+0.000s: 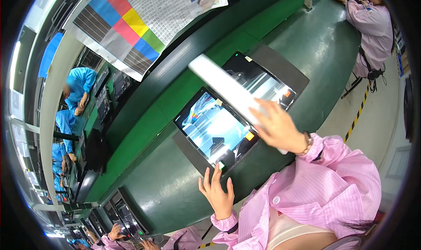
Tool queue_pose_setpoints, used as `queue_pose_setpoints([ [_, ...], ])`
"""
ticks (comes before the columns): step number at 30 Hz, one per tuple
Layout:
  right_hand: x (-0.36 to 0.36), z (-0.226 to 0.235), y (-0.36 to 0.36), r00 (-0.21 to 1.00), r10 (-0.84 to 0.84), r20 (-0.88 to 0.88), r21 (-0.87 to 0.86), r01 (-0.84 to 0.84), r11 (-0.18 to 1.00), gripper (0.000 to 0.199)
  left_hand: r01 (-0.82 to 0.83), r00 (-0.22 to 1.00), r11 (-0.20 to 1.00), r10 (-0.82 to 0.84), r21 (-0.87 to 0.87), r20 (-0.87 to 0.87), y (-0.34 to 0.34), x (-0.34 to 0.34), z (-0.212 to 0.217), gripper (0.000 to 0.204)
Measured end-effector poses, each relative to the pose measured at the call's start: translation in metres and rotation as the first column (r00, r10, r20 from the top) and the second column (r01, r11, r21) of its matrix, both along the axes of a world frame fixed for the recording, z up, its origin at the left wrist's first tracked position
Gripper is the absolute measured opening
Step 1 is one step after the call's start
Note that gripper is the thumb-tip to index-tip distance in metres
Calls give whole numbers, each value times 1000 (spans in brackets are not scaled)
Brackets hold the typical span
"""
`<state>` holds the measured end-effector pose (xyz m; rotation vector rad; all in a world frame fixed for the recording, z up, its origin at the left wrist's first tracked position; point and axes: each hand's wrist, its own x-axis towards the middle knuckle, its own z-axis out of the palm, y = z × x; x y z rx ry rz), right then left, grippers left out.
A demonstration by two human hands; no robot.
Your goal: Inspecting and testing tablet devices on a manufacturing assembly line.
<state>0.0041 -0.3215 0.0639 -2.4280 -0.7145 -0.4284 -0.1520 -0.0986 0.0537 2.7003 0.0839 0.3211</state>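
A glossy black flat screen panel (209, 133) lies tilted on a dark pad (189, 151) on the green bench. Small yellow and orange stickers mark its edges, and bright reflections cover its face. My left hand (218, 193) has its fingers spread, the tips at the panel's near edge beside a small pale tag. Over the panel's right side, my right hand (280, 129) grips a long white bar-like piece (226, 83), smeared by motion; its exact kind cannot be made out. Behind it lies a second black screen panel (276, 92), partly covered by the white piece.
A printed sheet with colour blocks (127, 24) hangs at the upper left. The dark green bench (166, 188) curves across. Pink-sleeved co-workers sit at the upper right (372, 26) and lower left, with panels (125, 212) near the latter. Blue-clothed people (81, 83) work across.
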Motion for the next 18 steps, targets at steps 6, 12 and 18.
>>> queue_pose_setpoints([
  [6, -5, -6, 31, 995, 91, 33, -169, -85, 982, 50, -7, 999, 991, 13, 131, -40, -1, 3, 0, 34],
  [12, 7, -13, 8, 997, 53, 53, -102, -48, 994, 55, 34, 999, 989, -33, 143, -9, -15, 20, 12, 35],
  [18, 66, -4, -70, 986, -59, 154, -174, 86, 981, 53, 255, 967, 963, -254, 82, -22, -74, 64, 16, 36],
])
